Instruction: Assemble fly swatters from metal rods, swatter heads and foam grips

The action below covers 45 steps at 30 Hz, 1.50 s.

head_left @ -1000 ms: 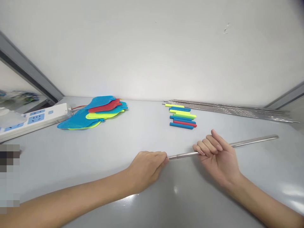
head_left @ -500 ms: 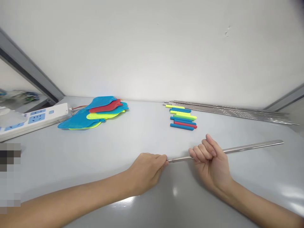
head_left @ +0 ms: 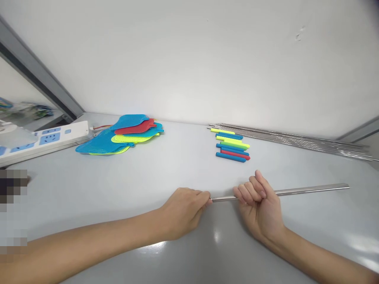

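A slim metal tube (head_left: 310,190) lies almost level across the front of the table, its right end pointing slightly up. My left hand (head_left: 185,213) is closed with thumb and fingers pinching the tube's left end; the tip is hidden in the fingers. Palm up, my right hand (head_left: 259,207) has its fingers wrapped round the tube, right of the left hand. A short shiny stretch shows between the two hands. Beyond them lie several short coloured handle sleeves (head_left: 231,157) in blue, red, yellow and green.
Several flyswatter heads (head_left: 102,142) in blue, red and yellow are piled at the back left. Beside them is a white power strip (head_left: 74,132). A bundle of thin metal rods (head_left: 296,138) runs along the wall (head_left: 189,59) at the back right.
My right hand has moved a little towards my left hand, and the narrower bit of metal at the left fingertips has shortened. The view has shifted slightly. Both hands keep their hold.
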Available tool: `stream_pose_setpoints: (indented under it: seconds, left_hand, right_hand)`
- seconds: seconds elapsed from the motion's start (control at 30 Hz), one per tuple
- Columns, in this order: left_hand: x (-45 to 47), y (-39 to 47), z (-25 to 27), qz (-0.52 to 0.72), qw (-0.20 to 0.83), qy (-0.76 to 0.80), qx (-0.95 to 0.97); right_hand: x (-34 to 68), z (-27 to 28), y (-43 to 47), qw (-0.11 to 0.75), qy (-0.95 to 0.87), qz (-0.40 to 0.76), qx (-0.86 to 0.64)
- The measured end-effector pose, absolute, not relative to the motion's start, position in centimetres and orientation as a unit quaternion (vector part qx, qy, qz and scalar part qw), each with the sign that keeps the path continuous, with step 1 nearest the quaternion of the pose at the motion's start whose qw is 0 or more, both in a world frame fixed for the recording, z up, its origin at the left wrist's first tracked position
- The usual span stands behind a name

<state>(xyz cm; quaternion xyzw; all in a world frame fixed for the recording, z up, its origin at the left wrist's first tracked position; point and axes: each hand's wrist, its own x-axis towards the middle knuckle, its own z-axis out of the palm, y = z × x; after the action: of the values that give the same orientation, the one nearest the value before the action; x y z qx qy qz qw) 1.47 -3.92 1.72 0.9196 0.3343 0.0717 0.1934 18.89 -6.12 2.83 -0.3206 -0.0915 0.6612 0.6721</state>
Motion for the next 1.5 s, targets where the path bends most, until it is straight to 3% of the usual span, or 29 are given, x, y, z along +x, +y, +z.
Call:
stream_pose_setpoints:
  seconds: [0.37,0.6,0.7,0.77,0.97,1.5]
  left_hand:
    - [1.7,-3.8,2.1,0.115,0.227,0.399,0.881]
    - [1.2,-3.2,2.0,0.091,-0.027,0.422,0.902]
    - [1.0,-2.6,2.4,0.08,-0.063,0.412,0.905]
    - [1.1,-2.4,2.7,0.077,-0.029,0.419,0.904]
    - [1.3,-3.0,2.5,0.129,0.199,0.424,0.874]
    - [1.0,-3.2,1.8,0.152,0.253,0.404,0.866]
  right_hand:
    - [19.3,5.1,-3.6,0.647,-0.133,0.686,-0.305]
    - [18.3,5.6,-2.9,0.668,-0.099,0.659,-0.332]
    - [17.8,5.4,-3.0,0.674,-0.079,0.651,-0.34]
    - [17.7,5.3,-3.2,0.673,-0.078,0.65,-0.344]
    - [17.4,4.9,-3.8,0.697,-0.085,0.638,-0.316]
    - [16.6,3.9,-4.3,0.705,-0.065,0.641,-0.298]
